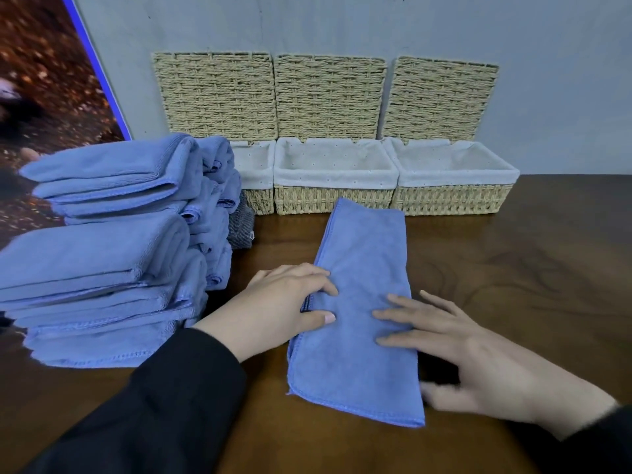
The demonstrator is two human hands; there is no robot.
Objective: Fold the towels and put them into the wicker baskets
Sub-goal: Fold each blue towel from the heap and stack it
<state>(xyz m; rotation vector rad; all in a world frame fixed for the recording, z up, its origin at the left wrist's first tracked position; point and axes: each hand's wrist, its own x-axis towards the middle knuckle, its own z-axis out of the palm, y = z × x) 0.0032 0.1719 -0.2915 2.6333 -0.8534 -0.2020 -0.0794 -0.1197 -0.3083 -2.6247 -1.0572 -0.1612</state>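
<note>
A blue towel [359, 268], folded into a long narrow strip, lies on the dark wooden table [530, 268], running from near me toward the baskets. My left hand [290, 302] rests on its left edge with the thumb and fingertips on the cloth. My right hand [478, 357] lies flat with spread fingers on the towel's right edge. Three wicker baskets with white liners stand at the wall: the left one [256, 172] partly hidden, the middle one [335, 196] and the right one [451, 196], all with lids up and nothing visible inside.
A tall pile of blue towels [102, 261] stands on the table at the left, hiding part of the left basket. A grey cloth [241, 227] shows behind it. A poster [41, 80] leans at the far left.
</note>
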